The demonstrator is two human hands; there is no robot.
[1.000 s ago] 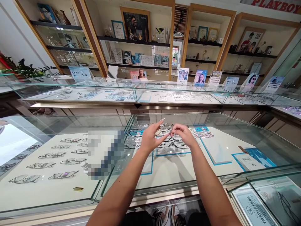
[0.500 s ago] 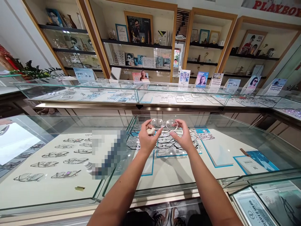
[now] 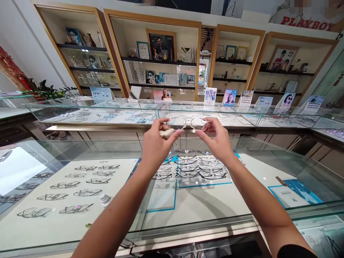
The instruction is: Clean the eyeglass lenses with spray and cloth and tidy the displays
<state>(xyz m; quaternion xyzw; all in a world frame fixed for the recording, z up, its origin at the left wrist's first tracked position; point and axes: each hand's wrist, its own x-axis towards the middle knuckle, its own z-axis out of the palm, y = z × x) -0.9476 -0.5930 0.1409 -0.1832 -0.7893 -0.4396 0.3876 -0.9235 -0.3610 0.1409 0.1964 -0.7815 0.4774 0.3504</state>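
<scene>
Left hand (image 3: 158, 140) and right hand (image 3: 218, 138) pinch opposite sides of clear glasses (image 3: 189, 123), held up over a near case (image 3: 199, 211). Shelves (image 3: 161, 61) line the back wall, behind a far case (image 3: 107, 128). Dark frames (image 3: 212, 175) lie in rows in the near case. Left hand also grasps a pale wad (image 3: 167, 133).

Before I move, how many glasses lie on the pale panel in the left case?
10 in view, in five rows from back to front, each with one left pair and one right pair. The left arm may hide others.
</scene>
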